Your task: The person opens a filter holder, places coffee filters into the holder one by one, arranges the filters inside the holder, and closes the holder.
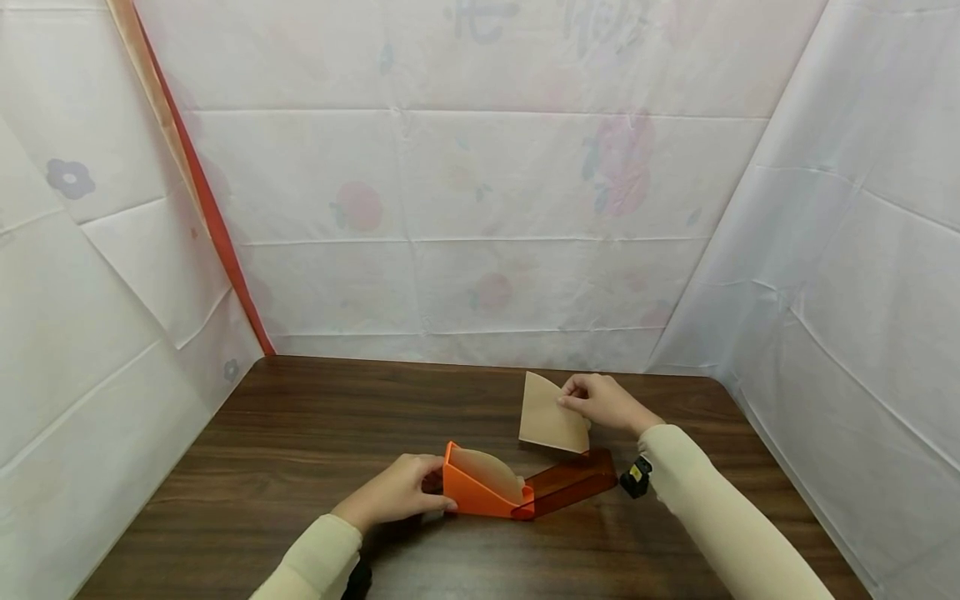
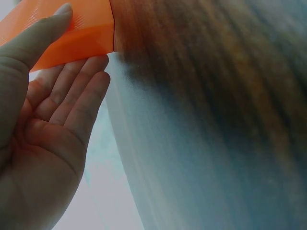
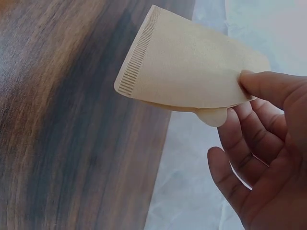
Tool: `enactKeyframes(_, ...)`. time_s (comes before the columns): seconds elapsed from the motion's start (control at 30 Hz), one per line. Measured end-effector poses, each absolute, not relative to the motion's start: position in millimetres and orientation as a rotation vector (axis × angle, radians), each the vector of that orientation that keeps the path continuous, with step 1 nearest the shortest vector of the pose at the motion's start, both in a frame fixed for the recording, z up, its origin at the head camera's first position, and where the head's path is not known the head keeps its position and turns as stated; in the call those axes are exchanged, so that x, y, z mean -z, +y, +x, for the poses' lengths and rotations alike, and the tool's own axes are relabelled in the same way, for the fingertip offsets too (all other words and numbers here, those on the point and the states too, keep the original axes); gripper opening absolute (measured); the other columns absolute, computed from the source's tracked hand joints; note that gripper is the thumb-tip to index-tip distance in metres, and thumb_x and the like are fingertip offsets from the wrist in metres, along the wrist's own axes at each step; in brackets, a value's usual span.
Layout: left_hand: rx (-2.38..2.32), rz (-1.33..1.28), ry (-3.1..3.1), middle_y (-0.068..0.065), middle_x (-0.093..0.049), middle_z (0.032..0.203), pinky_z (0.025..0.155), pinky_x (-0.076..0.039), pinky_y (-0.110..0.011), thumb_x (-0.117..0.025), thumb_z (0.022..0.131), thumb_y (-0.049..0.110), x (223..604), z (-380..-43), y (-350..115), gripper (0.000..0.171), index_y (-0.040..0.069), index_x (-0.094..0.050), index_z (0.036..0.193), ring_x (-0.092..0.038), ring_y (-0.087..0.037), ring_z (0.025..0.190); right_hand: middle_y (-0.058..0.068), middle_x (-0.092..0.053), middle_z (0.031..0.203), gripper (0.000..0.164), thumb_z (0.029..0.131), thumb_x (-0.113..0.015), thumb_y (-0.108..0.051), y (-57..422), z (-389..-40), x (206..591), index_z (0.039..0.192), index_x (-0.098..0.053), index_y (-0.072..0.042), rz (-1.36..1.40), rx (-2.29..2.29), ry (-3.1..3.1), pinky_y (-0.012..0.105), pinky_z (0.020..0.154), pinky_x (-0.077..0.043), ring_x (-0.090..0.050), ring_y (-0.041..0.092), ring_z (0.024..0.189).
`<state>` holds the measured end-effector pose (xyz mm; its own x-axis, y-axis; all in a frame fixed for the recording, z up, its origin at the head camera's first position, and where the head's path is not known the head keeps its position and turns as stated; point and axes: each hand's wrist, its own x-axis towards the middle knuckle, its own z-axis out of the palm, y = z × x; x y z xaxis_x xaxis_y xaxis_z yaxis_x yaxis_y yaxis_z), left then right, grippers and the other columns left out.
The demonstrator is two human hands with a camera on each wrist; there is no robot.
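Note:
An orange coffee filter box (image 1: 474,495) sits on the table with its see-through brown lid (image 1: 576,482) swung out to the right. Tan paper filters (image 1: 487,471) stand inside it. My left hand (image 1: 399,493) holds the box at its left end. In the left wrist view the thumb lies on the ridged face of the box (image 2: 91,40), the fingers at its other side. Above and behind the lid, my right hand (image 1: 606,403) pinches a paper coffee filter (image 1: 549,415) between thumb and fingers. The right wrist view shows the crimped edge and small rounded tab of this filter (image 3: 187,62).
The dark wood-grain table (image 1: 300,425) spreads around both hands. White patterned cloth (image 1: 487,183) hangs behind it and on both sides. An orange-red strip (image 1: 217,217) runs down the back left corner. A small black device (image 1: 636,477) is strapped at the right wrist.

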<state>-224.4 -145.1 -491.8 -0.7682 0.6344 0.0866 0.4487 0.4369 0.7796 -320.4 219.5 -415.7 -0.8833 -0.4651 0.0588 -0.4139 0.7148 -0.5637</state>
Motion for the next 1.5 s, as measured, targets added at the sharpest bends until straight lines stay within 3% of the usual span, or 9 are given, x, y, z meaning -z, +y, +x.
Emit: enactKeyframes(1.5, -1.258, 0.95, 2.452, 0.008, -0.069, 0.109, 0.085, -0.056, -0.027, -0.078, 0.089, 0.032, 491, -224, -145, 0.036, 0.014, -0.067, 0.118, -0.067, -0.009, 0.098, -0.007, -0.065, 0.081, 0.009, 0.098, -0.068, -0.028, 210, -274, 352, 0.096, -0.067, -0.019, -0.999, 1.006, 2.861, 0.028, 0.058, -0.048, -0.055, 0.011, 0.066)
